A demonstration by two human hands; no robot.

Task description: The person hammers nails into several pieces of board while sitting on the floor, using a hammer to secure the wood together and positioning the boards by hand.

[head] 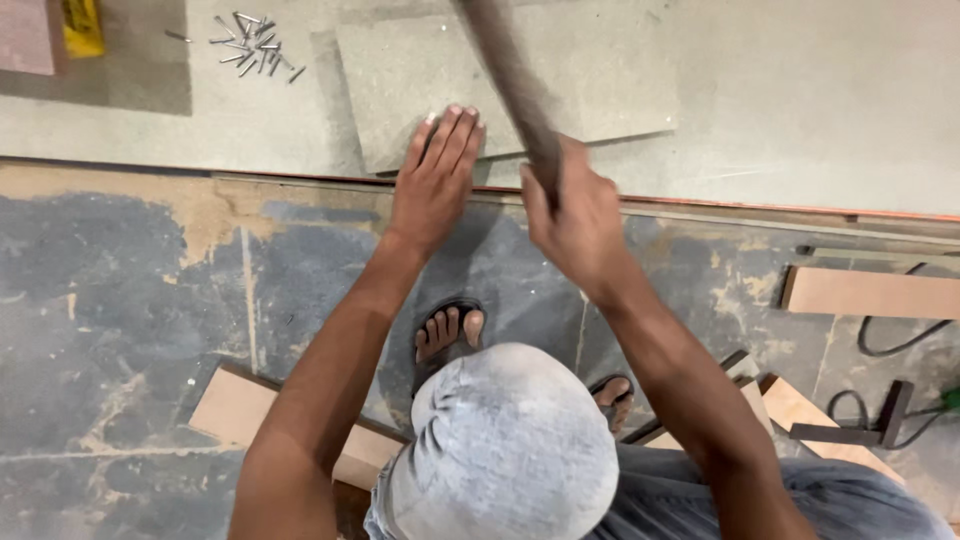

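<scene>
Hammering looks like the step in hand, though the tool's head is out of frame, so that is a judgement. Right hand (pixel 572 215) is clenching a dark handle (pixel 510 80) that is running up and away from the hand, blurred and cut off by the top edge. Left hand (pixel 438 170) is lying open, palm down and fingers spread, pressing the near edge of a small grey panel (pixel 420 70). That panel is sitting on a larger grey board (pixel 780 90), just beyond both hands and overlapping the board's near edge.

Whether a nail is standing under or beside the left hand cannot be told; none is showing. Any blow would probably call for a landing spot well apart from the left fingers, with the panel being held flat.

Loose nails (pixel 252 45) are lying in a heap beyond and to the left of the left hand, well apart. A yellow object (pixel 82 25) is sitting further left at the top corner.

Below the hands, the person's sandalled feet (pixel 448 335) are resting on a patchy concrete floor (pixel 120 300). Wood offcuts (pixel 235 405) are lying near the feet, more strips (pixel 870 292) are lying to the right of the right hand, and a black cable (pixel 900 345) is curling there too. The left fingers are sitting close to the handle's line, which looks like the main hazard.
</scene>
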